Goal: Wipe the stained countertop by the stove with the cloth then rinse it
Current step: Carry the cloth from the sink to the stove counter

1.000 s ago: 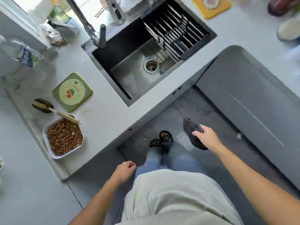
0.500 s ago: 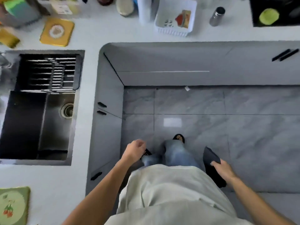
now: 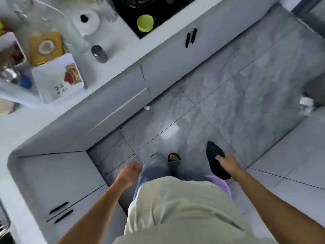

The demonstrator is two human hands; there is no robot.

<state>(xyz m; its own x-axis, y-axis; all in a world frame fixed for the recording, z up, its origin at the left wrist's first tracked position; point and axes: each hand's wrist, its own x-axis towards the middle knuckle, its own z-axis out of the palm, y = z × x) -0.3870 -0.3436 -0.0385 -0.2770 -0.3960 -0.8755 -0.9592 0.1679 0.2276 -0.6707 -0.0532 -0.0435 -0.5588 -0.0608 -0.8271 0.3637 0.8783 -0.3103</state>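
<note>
Where grey floor meets countertop, stove inset.

The stove is cut off by the top edge, so only its near corner is seen, and the things on the table at upper left are smeared by motion blur beyond telling. The fingers of the right hand are partly hidden behind the dark cloth, whose lower end is covered by the forearm. A sink corner is clipped at lower left.
</note>
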